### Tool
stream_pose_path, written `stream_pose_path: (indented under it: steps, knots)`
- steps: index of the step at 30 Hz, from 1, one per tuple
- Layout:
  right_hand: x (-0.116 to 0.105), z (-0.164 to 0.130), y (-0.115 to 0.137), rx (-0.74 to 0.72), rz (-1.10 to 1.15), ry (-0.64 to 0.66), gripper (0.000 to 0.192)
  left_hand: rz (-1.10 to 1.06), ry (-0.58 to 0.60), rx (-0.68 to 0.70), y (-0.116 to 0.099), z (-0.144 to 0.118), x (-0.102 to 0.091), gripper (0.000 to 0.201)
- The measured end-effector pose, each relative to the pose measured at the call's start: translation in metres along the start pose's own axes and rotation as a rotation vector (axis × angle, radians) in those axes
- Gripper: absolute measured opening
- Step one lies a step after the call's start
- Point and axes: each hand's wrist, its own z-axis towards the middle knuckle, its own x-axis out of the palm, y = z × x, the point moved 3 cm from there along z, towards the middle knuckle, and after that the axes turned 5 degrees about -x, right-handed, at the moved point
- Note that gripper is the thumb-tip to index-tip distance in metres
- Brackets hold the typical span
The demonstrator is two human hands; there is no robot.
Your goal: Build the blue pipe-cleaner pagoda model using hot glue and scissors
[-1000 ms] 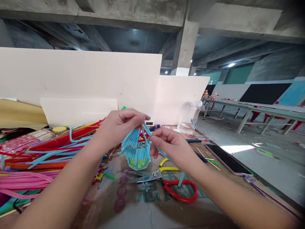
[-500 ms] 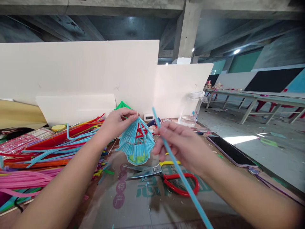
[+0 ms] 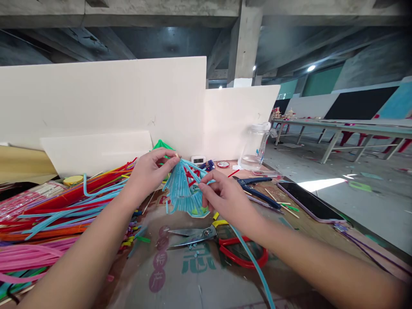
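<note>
Snagging is the main risk: the blue strip (image 3: pixel 262 277) lies across the red-handled scissors (image 3: pixel 207 233), where a catch could drag it askew — and a slack pinch could tip the blue conical model (image 3: pixel 183 189), at centre just far of them. The left hand (image 3: pixel 151 169), arm extended from the left, pinches the model's peak; the right hand (image 3: pixel 223 193), forearm slanting from near right, grips the strip at the model's right side.

Craft workshop, concrete beams (image 3: pixel 154 9), long worktable (image 3: pixel 347 125), scissors (image 3: pixel 207 233), pipe-cleaner bundles (image 3: pixel 28 254)
</note>
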Motion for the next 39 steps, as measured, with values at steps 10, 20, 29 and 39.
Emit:
stream_pose_path:
  steps: [10,20,29,39]
  knots:
    - [0.006,-0.001,-0.005,0.062,0.037,0.049,0.016,0.045,0.052,0.018,-0.003,-0.001,-0.002,0.035]
    - [0.010,-0.002,-0.007,0.073,0.085,0.049,0.015,0.071,0.049,0.107,-0.009,-0.003,0.000,0.030]
    - [0.016,-0.005,-0.009,-0.014,0.055,0.037,0.013,0.073,0.058,0.110,-0.009,-0.002,0.000,0.027]
    - [0.019,-0.007,-0.012,-0.050,-0.027,0.050,0.010,0.077,0.064,0.111,-0.010,-0.003,-0.001,0.026]
